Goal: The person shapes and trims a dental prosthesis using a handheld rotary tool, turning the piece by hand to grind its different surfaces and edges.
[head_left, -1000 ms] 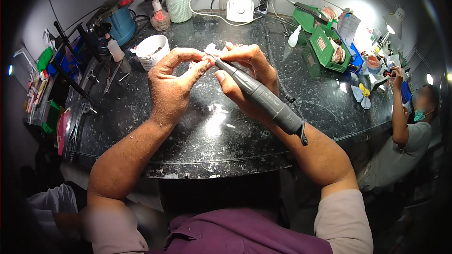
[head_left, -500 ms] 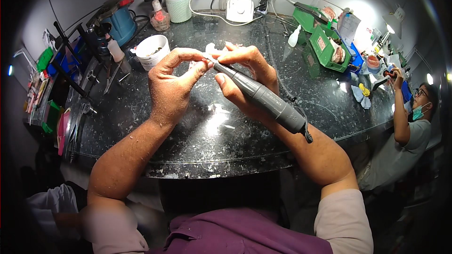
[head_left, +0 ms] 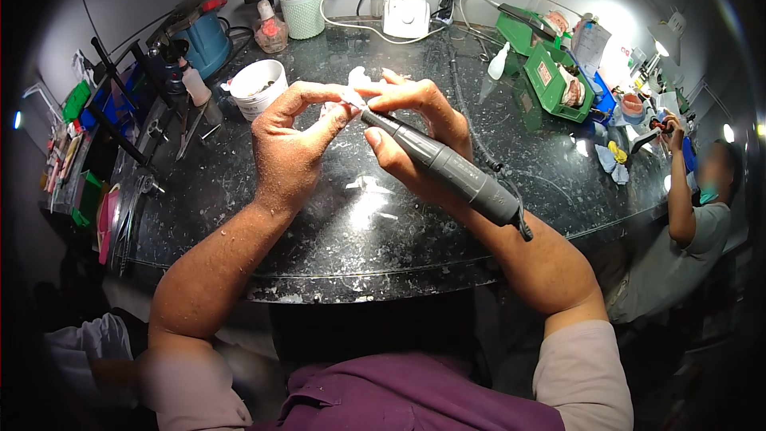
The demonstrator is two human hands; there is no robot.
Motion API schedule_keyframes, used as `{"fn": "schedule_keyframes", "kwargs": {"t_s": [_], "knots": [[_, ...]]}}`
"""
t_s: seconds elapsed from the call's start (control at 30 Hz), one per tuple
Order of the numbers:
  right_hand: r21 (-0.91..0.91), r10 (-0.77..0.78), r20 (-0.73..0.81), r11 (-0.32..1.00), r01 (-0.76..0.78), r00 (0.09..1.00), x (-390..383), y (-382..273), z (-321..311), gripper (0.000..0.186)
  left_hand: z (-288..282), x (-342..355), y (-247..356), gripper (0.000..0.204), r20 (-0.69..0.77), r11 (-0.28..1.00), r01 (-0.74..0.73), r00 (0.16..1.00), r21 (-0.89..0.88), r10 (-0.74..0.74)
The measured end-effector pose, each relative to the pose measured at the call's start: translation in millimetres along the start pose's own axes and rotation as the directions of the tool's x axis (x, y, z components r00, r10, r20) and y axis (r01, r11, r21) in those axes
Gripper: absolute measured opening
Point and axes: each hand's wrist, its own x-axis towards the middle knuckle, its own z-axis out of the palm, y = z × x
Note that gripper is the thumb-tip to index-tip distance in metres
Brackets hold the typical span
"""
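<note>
Handpiece [head_left: 456, 172], dark grey: right hand [head_left: 431, 112] wraps its front; body slants rearward-right from there. Small pale piece [head_left: 353, 99]: left hand [head_left: 289, 142] pinches it, thumb to forefinger, just left of the right grip.

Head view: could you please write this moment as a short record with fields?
Left hand: fingers pinch small pale piece
Right hand: holds dark grey handpiece
Handpiece tip: directed toward the piece; contact unclear
Surface: black table with pale specks
Beyond left hand: white tub
Right side: green boxes; co-worker, one arm raised
</note>
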Motion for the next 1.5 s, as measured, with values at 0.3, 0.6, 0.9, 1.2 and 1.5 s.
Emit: {"fn": "schedule_keyframes", "kwargs": {"t_s": [0.3,0.6,0.9,1.2,1.5], "knots": [[-0.011,0.041,-0.04,0.999,-0.042,0.998,-2.0,0.1,1.1,0.03,-0.2,0.1,-3.3,0.008,-0.004,1.0,0.016,1.0,-0.007,-0.016],[-0.049,-0.004,0.01,0.999,0.005,1.0,-1.9,0.7,-0.3,0.032,-0.3,-1.3,-2.4,0.007,-0.007,0.999,0.024,1.0,-0.028,-0.024],[-0.027,0.03,0.004,0.999,-0.03,1.0,-1.0,0.4,-0.2,0.031,-0.2,-1.3,-0.4,0.009,-0.007,0.995,-0.047,0.999,0.091,0.048],[-0.097,-0.009,0.002,0.995,0.009,1.0,0.7,6.1,-0.8,0.032,-1.1,2.5,-8.4,0.012,-0.021,0.974,-0.124,0.991,0.191,0.131],[0.629,0.607,0.032,0.606,-0.488,0.794,5.4,-4.7,-3.1,0.027,1.2,-0.3,-15.1,0.017,0.103,0.982,0.031,0.995,-0.188,-0.011]]}}
